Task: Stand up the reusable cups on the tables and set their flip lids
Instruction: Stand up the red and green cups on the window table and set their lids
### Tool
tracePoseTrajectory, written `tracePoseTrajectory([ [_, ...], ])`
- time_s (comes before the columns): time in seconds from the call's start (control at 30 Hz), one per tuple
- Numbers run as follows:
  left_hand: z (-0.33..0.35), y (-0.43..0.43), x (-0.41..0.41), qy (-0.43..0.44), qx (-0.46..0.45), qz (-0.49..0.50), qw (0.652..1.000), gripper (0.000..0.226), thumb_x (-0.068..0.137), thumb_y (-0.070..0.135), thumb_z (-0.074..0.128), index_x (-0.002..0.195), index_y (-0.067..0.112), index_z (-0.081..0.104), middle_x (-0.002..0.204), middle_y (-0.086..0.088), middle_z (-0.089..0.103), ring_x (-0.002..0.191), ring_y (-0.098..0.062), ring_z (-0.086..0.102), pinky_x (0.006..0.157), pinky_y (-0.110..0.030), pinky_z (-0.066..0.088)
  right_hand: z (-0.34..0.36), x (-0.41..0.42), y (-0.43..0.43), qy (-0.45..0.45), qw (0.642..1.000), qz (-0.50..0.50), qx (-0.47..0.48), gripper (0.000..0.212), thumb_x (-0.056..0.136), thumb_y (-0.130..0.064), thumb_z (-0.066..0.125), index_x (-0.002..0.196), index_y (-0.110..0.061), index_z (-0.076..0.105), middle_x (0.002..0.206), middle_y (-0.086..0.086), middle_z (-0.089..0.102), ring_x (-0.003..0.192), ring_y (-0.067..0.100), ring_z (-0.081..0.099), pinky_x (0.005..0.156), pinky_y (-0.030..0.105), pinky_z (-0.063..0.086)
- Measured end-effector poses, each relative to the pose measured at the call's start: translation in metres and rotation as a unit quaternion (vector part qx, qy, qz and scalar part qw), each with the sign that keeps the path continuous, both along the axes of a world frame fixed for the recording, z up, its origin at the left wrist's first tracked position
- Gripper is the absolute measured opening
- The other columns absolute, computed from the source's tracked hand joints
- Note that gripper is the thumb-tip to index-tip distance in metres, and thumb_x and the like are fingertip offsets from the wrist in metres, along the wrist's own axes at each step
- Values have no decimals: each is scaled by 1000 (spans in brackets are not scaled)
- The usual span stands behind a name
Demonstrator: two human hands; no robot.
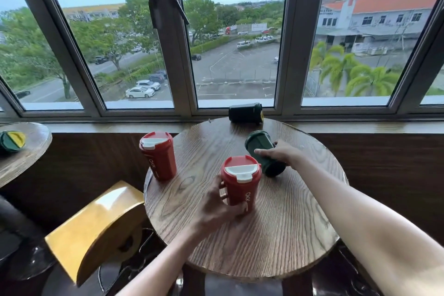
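On the round wooden table [276,235] two red cups with white flip lids stand upright. One red cup [158,156] is at the table's left edge. My left hand [216,204] wraps the side of the nearer red cup [241,185] in the middle. A dark green cup [262,154] lies on its side behind it, and my right hand [278,152] rests over it with fingers around its body. Another dark green cup [245,113] lies on its side at the far edge by the window sill, its yellow lid facing right.
A second wooden table [26,151] at the left carries a green cup with a yellow lid [12,141] lying down. A yellow chair [96,226] stands at the near left of the round table. The window sill [360,125] runs along the far side.
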State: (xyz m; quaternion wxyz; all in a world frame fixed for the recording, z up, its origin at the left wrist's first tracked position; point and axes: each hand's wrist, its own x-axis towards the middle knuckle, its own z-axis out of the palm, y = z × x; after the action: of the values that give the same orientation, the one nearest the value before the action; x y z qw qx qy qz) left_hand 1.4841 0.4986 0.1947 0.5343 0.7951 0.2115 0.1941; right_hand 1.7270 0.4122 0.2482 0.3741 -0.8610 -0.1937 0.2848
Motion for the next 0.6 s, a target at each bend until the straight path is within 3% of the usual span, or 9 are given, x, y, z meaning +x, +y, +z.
tracePoseTrajectory([
  [0.1,3,5,-1,-3,4,-21,1000,63,68,-1,81,111,32,49,110,0,64,96,4,66,82,-13,51,-5,6,9,8,1000,10,-25,85,55,-58,82,117,-6,57,109,14,66,94,28,67,81,37,57],
  [0.2,5,9,0,-11,-2,-41,999,62,67,1,77,115,29,50,107,1,64,95,7,64,82,-13,50,-1,3,10,17,1000,-9,6,70,57,-46,87,109,-7,60,102,13,68,88,27,67,67,32,54],
  [0.4,6,14,4,-14,-15,-53,998,70,63,-4,88,116,27,53,105,0,66,91,10,65,76,-14,52,-5,-7,-8,52,983,22,173,38,73,-24,81,101,-23,55,104,6,66,96,25,66,86,44,56],
  [0.47,5,15,5,-17,-20,-51,998,68,63,-3,88,115,25,55,104,0,67,90,9,66,76,-13,52,-9,-9,-15,66,971,41,227,43,75,-16,80,109,-23,56,111,5,66,100,23,65,91,44,54],
  [0.6,2,14,5,-27,-23,-46,998,68,62,-1,89,111,31,56,105,5,67,98,5,65,81,-16,53,-21,-11,-22,91,952,48,288,74,65,-10,86,129,-18,50,124,7,64,115,25,61,103,43,47],
])
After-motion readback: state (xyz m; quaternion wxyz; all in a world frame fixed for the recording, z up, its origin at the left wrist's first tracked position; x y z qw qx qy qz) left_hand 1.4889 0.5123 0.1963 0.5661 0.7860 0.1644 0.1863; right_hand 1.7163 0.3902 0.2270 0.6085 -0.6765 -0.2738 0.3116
